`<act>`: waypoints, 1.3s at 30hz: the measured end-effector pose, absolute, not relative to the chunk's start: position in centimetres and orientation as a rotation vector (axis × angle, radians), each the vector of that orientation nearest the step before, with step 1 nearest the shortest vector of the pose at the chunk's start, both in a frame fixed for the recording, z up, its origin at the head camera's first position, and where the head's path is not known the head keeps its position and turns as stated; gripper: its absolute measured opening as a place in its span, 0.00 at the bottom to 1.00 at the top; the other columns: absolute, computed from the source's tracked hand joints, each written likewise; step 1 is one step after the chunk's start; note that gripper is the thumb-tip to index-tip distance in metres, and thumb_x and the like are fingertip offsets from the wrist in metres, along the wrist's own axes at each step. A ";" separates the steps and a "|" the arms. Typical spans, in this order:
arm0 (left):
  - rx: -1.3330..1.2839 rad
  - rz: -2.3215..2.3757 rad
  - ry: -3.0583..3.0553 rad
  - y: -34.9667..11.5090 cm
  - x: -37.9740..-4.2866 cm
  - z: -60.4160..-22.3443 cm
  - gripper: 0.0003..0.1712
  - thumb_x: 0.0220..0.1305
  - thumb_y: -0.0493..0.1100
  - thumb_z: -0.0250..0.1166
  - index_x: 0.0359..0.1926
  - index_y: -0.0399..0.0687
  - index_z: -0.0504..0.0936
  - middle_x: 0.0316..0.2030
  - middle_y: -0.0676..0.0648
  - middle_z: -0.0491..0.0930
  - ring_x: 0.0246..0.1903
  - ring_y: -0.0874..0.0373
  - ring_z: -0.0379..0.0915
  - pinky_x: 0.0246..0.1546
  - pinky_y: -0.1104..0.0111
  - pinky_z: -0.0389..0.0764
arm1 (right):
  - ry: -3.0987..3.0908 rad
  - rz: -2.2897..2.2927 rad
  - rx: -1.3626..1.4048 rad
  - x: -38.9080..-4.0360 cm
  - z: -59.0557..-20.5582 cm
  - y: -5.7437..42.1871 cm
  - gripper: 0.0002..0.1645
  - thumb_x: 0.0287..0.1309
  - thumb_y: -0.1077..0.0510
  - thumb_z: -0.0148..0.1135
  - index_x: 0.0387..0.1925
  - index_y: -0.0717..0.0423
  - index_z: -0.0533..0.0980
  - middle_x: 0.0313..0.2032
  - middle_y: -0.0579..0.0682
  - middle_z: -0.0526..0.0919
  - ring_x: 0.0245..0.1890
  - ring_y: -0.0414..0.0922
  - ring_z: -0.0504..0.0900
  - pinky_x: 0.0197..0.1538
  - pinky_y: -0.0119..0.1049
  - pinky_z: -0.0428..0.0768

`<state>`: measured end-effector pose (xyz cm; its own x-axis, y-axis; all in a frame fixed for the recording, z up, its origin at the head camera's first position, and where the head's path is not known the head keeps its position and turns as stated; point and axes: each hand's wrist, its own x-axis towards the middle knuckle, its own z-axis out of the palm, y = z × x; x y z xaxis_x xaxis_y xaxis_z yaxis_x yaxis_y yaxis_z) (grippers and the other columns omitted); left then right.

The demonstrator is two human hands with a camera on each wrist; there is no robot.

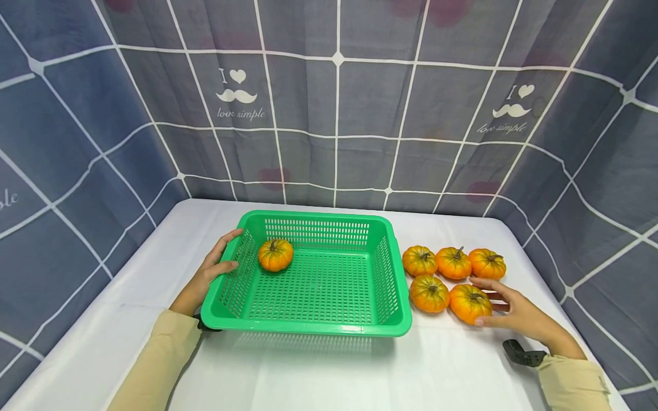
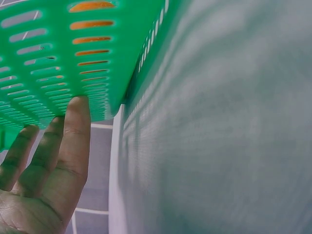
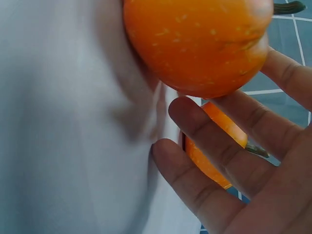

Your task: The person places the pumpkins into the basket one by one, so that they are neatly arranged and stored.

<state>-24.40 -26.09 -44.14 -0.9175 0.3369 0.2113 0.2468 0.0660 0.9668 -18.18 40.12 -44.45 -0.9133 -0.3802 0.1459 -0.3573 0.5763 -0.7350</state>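
Observation:
A green plastic basket (image 1: 319, 327) with slotted walls stands on the table, one small orange pumpkin (image 1: 276, 255) in its far left part. At the basket's left rim, my left hand (image 1: 208, 274) holds on, thumb over the edge; several fingers (image 2: 75, 131) lie against the outer wall in the left wrist view. On the right, my right hand (image 1: 519, 311) is around the near right pumpkin (image 1: 470, 304), thumb at its front and index finger behind. The other fingers (image 3: 219, 144) are spread and fairly straight in the right wrist view. That pumpkin rests on the table.
Beside the near right pumpkin sits another pumpkin (image 1: 429, 294). Behind them is a row of three: a left one (image 1: 418, 261), a middle one (image 1: 453, 263) and a right one (image 1: 486, 264). A white cloth covers the table (image 1: 308, 371); grey checked curtains (image 1: 303, 154) surround it.

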 end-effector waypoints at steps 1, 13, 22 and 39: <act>0.615 2.012 2.237 -26.1 -24.4 -44.2 0.41 0.76 0.33 0.49 0.87 0.48 0.52 0.81 0.40 0.54 0.65 0.59 0.69 0.58 0.73 0.78 | 2.765 -1.273 -0.641 -18.2 -44.5 40.1 0.46 0.53 0.69 0.81 0.71 0.74 0.69 0.64 0.15 0.70 0.56 0.23 0.75 0.53 0.24 0.79; 0.612 1.964 2.295 -26.2 -24.5 -44.2 0.42 0.76 0.33 0.49 0.87 0.48 0.50 0.82 0.33 0.50 0.64 0.60 0.69 0.57 0.74 0.78 | 2.835 -1.213 -0.651 -17.9 -45.2 40.1 0.50 0.48 0.68 0.84 0.71 0.72 0.70 0.66 0.16 0.67 0.56 0.22 0.74 0.54 0.21 0.76; 0.603 1.969 2.289 -26.2 -24.5 -44.2 0.42 0.76 0.33 0.49 0.87 0.47 0.51 0.82 0.33 0.50 0.64 0.61 0.69 0.57 0.74 0.78 | 2.897 -1.112 -0.609 -17.8 -44.5 40.0 0.48 0.48 0.64 0.86 0.70 0.70 0.73 0.63 0.26 0.75 0.52 0.24 0.76 0.51 0.26 0.81; 0.615 1.972 2.282 -26.1 -24.6 -44.1 0.42 0.76 0.33 0.49 0.87 0.48 0.51 0.83 0.33 0.49 0.65 0.61 0.67 0.57 0.75 0.76 | 2.997 -1.039 -0.711 -17.4 -42.0 39.4 0.48 0.45 0.66 0.87 0.68 0.69 0.75 0.63 0.23 0.71 0.52 0.23 0.76 0.52 0.23 0.79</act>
